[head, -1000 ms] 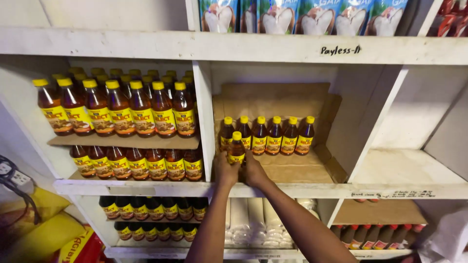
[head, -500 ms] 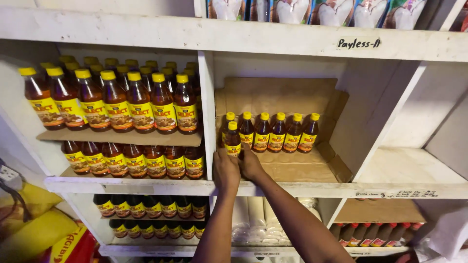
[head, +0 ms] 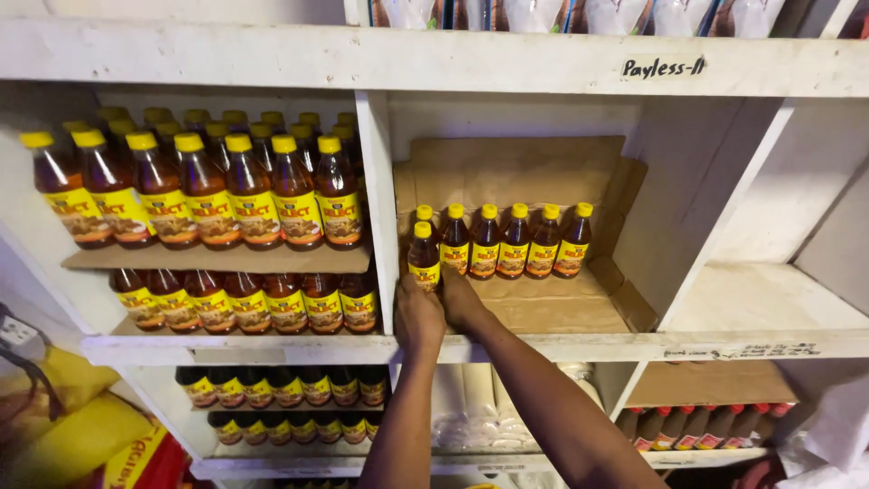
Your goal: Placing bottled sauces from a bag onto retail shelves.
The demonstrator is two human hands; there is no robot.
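A small amber bottle (head: 423,256) with a yellow cap and a yellow label stands at the front left of a flattened cardboard tray (head: 552,303) in the middle shelf bay. My left hand (head: 418,319) wraps its base from the front. My right hand (head: 463,299) presses against its lower right side. Right behind it stands a row of several matching bottles (head: 513,240) along the tray's back. Both my forearms rise from the bottom of the view.
The left bay holds two cardboard-layered tiers of larger amber bottles (head: 204,195). White shelf dividers (head: 378,208) flank the tray. More bottles (head: 281,389) fill the shelf below. Bags line the top shelf (head: 579,14). Yellow sacks (head: 72,435) lie at lower left.
My two hands have carried the small bottle a little farther into the shelf, closer to the row of bottles. They still sit at its base.
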